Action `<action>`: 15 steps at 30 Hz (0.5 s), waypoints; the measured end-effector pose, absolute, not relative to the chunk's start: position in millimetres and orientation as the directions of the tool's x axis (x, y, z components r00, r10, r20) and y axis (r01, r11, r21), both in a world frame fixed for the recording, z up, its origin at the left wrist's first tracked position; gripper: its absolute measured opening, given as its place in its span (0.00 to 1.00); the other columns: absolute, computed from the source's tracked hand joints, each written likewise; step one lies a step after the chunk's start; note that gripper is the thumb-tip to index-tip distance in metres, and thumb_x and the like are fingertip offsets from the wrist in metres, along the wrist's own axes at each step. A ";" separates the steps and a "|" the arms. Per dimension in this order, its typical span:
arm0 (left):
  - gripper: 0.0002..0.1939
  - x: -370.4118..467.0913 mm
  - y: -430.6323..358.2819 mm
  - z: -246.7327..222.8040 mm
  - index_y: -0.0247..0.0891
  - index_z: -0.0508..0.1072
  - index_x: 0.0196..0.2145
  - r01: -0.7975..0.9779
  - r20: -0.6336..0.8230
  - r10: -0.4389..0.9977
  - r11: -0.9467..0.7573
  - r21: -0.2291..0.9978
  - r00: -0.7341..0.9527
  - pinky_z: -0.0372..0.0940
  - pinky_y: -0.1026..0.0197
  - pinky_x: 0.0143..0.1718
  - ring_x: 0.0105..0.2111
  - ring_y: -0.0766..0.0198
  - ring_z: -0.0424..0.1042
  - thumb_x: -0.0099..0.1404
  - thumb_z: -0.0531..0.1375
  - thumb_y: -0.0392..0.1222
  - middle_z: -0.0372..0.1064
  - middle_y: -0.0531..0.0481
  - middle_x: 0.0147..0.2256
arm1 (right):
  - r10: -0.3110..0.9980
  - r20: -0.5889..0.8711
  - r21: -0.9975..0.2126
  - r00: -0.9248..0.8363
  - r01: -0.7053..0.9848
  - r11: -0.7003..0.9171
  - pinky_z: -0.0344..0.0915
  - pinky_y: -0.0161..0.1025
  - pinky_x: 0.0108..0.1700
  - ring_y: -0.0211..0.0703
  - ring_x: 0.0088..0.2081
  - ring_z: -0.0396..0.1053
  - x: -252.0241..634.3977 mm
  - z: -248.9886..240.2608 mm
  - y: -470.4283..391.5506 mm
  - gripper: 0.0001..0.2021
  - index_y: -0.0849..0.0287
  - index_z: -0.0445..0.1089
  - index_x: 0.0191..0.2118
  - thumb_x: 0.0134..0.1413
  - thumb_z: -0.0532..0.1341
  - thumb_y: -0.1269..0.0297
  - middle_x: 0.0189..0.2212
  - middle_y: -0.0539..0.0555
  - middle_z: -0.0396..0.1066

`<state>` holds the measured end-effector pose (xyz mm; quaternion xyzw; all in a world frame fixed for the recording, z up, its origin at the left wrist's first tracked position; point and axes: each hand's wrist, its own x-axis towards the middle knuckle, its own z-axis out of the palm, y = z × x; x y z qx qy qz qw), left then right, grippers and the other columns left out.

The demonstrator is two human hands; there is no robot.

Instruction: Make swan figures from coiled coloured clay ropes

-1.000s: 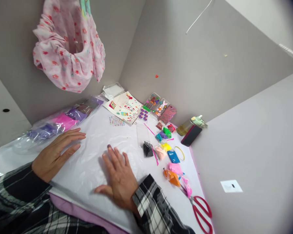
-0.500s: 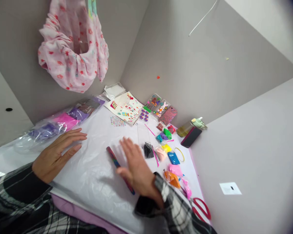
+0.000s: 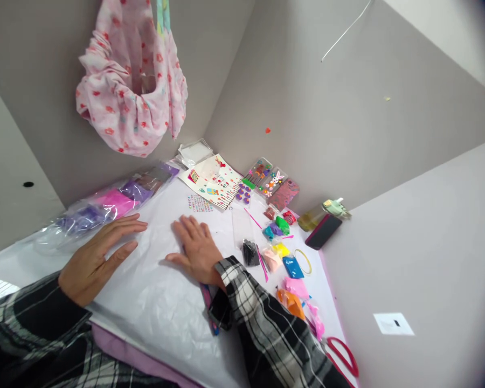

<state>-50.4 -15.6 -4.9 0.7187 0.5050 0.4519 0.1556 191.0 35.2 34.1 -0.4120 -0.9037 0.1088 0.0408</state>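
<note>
I log, near to far: one pair of red-handled scissors (image 3: pixel 353 358), near right. One slim multicoloured rod (image 3: pixel 206 295), lying on the pale, crinkled plastic sheet (image 3: pixel 157 318), partly hidden by a black wristband (image 3: pixel 220 311). Bare left hand (image 3: pixel 99 261), left: fingers extended, thumb apart, holding nothing (whether it touches the sheet, I cannot tell). Bare right hand (image 3: pixel 198 250), centre: palm down on the sheet, fingers slightly spread, empty. One shiny blue packet (image 3: pixel 293 267), right. One white printed paper card (image 3: pixel 210 183), far. One pink floral cloth pouch (image 3: pixel 125 121), hanging far left.
</note>
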 end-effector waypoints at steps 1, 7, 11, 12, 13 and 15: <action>0.17 -50.7 -15.7 -4.8 0.44 0.69 0.56 0.583 0.493 0.866 -0.442 0.681 0.080 0.54 0.50 0.69 0.64 0.56 0.63 0.77 0.49 0.51 0.69 0.47 0.58 | 0.783 -0.019 -0.224 -0.622 0.766 0.603 0.44 0.65 0.73 0.60 0.75 0.39 197.2 33.7 38.4 0.40 0.62 0.49 0.73 0.68 0.51 0.38 0.75 0.64 0.43; 0.17 -59.6 -12.5 -11.5 0.46 0.67 0.59 0.606 0.486 0.862 -0.465 0.646 0.144 0.54 0.48 0.69 0.66 0.56 0.61 0.77 0.49 0.47 0.67 0.47 0.60 | 0.641 0.050 -0.191 -0.766 0.622 0.759 0.45 0.63 0.73 0.58 0.75 0.40 163.8 38.6 -4.2 0.43 0.62 0.47 0.73 0.65 0.50 0.34 0.75 0.62 0.45; 0.16 -59.4 -12.2 -11.4 0.43 0.68 0.56 0.608 0.511 0.853 -0.463 0.645 0.107 0.56 0.49 0.68 0.64 0.56 0.63 0.77 0.49 0.47 0.68 0.45 0.58 | 0.576 0.054 -0.174 -0.816 0.560 0.810 0.44 0.61 0.74 0.55 0.75 0.40 147.9 40.5 -14.0 0.42 0.62 0.46 0.73 0.67 0.47 0.35 0.75 0.61 0.46; 0.16 -58.6 -12.3 -10.7 0.43 0.68 0.56 0.606 0.520 0.848 -0.468 0.643 0.104 0.56 0.49 0.68 0.64 0.56 0.63 0.77 0.49 0.47 0.69 0.45 0.58 | 0.614 0.036 -0.174 -0.789 0.600 0.781 0.44 0.62 0.74 0.56 0.75 0.40 154.1 41.0 -6.9 0.41 0.62 0.48 0.73 0.67 0.48 0.35 0.75 0.62 0.45; 0.16 -57.9 -12.3 -10.1 0.44 0.68 0.56 0.604 0.526 0.843 -0.477 0.638 0.111 0.56 0.50 0.68 0.64 0.56 0.64 0.77 0.49 0.47 0.69 0.46 0.57 | 0.659 0.014 -0.173 -0.752 0.647 0.743 0.45 0.63 0.73 0.58 0.75 0.40 162.6 41.7 1.9 0.41 0.63 0.49 0.72 0.67 0.48 0.36 0.75 0.63 0.45; 0.16 -57.3 -12.2 -9.5 0.44 0.69 0.56 0.605 0.529 0.839 -0.488 0.629 0.127 0.55 0.50 0.69 0.64 0.56 0.64 0.77 0.50 0.48 0.70 0.47 0.57 | 0.745 -0.022 -0.159 -0.667 0.738 0.656 0.45 0.65 0.73 0.61 0.75 0.40 179.5 43.4 17.4 0.41 0.65 0.50 0.72 0.67 0.50 0.36 0.75 0.65 0.44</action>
